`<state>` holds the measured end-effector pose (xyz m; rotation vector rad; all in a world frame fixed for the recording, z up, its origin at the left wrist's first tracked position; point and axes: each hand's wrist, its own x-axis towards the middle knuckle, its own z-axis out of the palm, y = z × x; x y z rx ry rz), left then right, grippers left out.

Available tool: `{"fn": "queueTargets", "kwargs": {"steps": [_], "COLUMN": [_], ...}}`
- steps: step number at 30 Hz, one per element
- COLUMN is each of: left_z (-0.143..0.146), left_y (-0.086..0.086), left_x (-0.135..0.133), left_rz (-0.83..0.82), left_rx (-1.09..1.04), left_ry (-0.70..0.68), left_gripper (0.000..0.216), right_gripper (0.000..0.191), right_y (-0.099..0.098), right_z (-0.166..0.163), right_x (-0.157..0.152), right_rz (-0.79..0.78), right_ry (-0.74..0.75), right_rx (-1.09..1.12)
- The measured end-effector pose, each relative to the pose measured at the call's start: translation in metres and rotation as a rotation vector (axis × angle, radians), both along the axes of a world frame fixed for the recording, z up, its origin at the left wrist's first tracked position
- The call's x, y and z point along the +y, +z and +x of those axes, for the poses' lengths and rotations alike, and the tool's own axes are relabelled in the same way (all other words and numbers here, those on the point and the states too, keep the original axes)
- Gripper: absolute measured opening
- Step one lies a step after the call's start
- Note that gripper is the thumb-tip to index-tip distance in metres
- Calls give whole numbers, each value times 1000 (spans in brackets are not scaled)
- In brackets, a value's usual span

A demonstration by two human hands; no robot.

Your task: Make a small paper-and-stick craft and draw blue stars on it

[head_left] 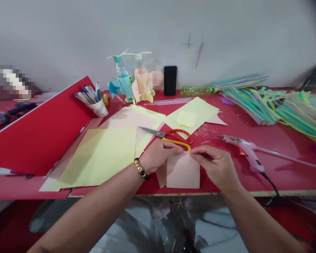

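Note:
Near the table's front edge, my left hand [163, 153] and my right hand [215, 162] pinch the top edge of a pale pink sheet of paper [183, 172] between thumbs and fingers. Part of another pale pink piece [161, 175] shows beneath it on the left. Just beyond my fingers lie scissors [160, 134] with one red and one yellow handle loop, blades pointing left. Large pale yellow sheets [107, 154] spread to the left of my hands. My fingers hide part of the yellow loop and the paper's top edge.
A pink glue gun [246, 149] with a glue stick lies right. Behind stand two decorated bottles [124, 80], a black phone [170, 80] and a cup of pens [98, 108]. A green bottle [197, 90] and coloured strips [255, 105] lie back right. A red board [47, 130] slants left.

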<state>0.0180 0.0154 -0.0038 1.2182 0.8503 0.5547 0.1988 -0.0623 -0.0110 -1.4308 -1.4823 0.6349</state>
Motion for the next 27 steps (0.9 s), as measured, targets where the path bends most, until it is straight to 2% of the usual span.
{"fn": "queueTargets", "kwargs": {"steps": [6, 15, 27], "left_z": [-2, 0, 1], "left_y": [-5, -8, -7], "left_x": [0, 1, -2], "left_rz": [122, 325, 344], "left_rx": [79, 149, 175], "left_ry": [-51, -76, -52], "left_gripper": [32, 29, 25], "right_gripper": [6, 20, 22], "right_y": [0, -2, 0], "right_z": [1, -2, -3], "right_x": [0, 2, 1], "right_rz": [-43, -229, -210], "right_ry": [4, 38, -7], "right_rx": [80, 172, 140]}}
